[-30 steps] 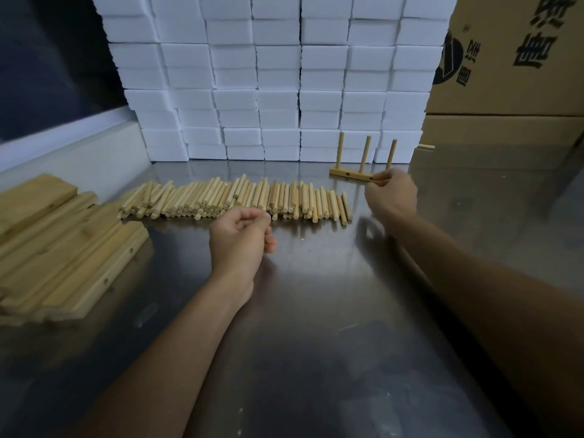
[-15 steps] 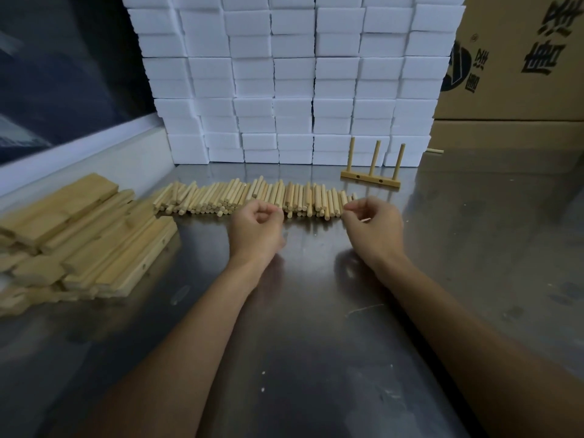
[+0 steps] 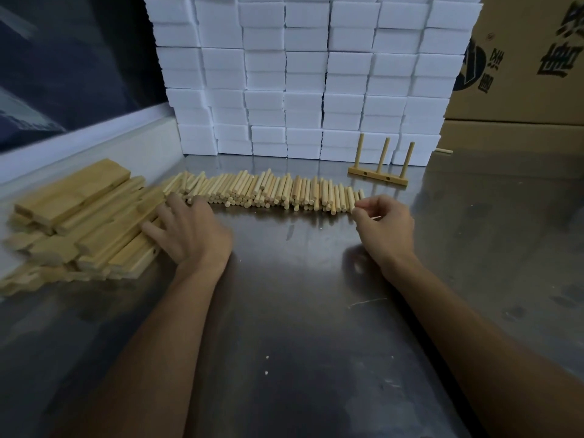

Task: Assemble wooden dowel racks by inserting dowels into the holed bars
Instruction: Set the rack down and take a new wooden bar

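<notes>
A long row of loose wooden dowels (image 3: 268, 191) lies across the steel table (image 3: 300, 327). A pile of holed wooden bars (image 3: 79, 222) sits at the left. My left hand (image 3: 186, 229) reaches onto the pile's right edge, its spread, straight fingers touching the bars. My right hand (image 3: 384, 222) is at the right end of the dowel row, fingers curled; a pale sliver of a dowel shows inside its grip. A finished rack (image 3: 377, 177), a bar with three upright dowels, stands behind the right hand.
A wall of stacked white foam blocks (image 3: 300, 74) closes the back of the table. Cardboard boxes (image 3: 521, 74) stand at the back right, with one stray dowel (image 3: 444, 150) in front of them. A low white ledge (image 3: 94, 147) runs along the left.
My right hand let go of the finished rack and came back to the right end of the dowel row. My left hand uncurled and moved left onto the bar pile.
</notes>
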